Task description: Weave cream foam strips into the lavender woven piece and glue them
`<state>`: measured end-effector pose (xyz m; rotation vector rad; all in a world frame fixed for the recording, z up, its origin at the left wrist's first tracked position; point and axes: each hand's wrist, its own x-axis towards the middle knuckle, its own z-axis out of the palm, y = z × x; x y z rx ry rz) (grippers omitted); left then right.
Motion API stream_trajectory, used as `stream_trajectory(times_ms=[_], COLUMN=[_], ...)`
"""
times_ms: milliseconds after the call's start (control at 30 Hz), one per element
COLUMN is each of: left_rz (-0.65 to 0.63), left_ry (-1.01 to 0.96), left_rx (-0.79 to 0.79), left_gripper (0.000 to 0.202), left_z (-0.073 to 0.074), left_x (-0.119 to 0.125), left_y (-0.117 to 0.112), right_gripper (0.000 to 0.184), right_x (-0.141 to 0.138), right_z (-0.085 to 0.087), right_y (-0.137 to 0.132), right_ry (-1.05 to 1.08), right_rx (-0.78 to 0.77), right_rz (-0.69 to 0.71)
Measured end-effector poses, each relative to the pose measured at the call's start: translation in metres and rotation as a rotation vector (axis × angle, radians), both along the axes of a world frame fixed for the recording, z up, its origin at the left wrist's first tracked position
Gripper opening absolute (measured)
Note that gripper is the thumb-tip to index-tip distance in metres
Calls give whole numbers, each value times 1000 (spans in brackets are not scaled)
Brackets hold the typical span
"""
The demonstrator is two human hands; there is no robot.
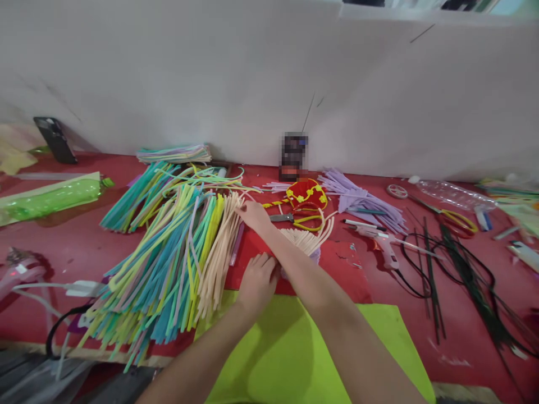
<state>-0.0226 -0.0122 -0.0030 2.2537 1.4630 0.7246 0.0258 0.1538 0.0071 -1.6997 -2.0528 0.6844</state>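
My right hand (pixel 255 217) reaches leftward across my left arm. Its fingertips pinch at the upper ends of a bunch of cream pipe cleaners (pixel 217 255). Lower down, my left hand (pixel 257 281) is curled above a red sheet (pixel 339 269), its fingertips partly hidden by my right forearm. Just beyond that forearm lies a row of cream pipe cleaners (pixel 301 240) with a purple part; whether the left fingers grip it is hidden. Pliers with yellow handles (pixel 307 220) lie beyond my hands, beside a red piece with yellow flower trim (pixel 307 193).
Blue, green and yellow pipe cleaners (pixel 160 269) fill the left side. Purple ones (pixel 364 199) lie at the back right. Further right are a glue gun (pixel 385 247), scissors (pixel 457 219) and dark green stems (pixel 475 286). A yellow-green sheet (pixel 290 348) covers the front edge.
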Motion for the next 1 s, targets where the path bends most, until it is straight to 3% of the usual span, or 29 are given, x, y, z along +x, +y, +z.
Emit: stream_trajectory(times_ms=[133, 233, 433, 467, 533, 600, 667, 733, 867, 1000], left_rz=[51, 92, 334, 378, 410, 456, 506, 539, 571, 563], left_ry=[-23, -61, -484, -677, -790, -865, -931, -980, -1044, -1086], left_rx=[-12, -12, -119, -168, -186, -199, -212, -214, -218, -196], left_gripper=[19, 19, 19, 21, 27, 30, 29, 26, 26, 34], left_z=[0, 3, 0, -3, -10, -16, -20, -21, -15, -9], left_x=[-4, -8, -19, -21, -25, -30, -35, -39, -43, -40], left_y=[4, 7, 20, 24, 33, 41, 46, 48, 46, 42], right_gripper=[15, 17, 19, 19, 24, 27, 26, 24, 20, 24], right_x=[-8, -1, 11, 12, 16, 22, 33, 52, 108, 171], right_z=[-2, 7, 51, 60, 76, 92, 104, 112, 106, 70], right_y=[4, 0, -34, -42, -57, -71, -81, -89, -101, -117], right_ry=[59, 127, 291, 395, 574, 732, 904, 1035, 1211, 1303], right_rx=[-21, 12, 152, 234, 374, 410, 401, 431, 489, 471], right_rz=[-36, -43, -10, 44, 93, 115, 97, -25, -296, -548])
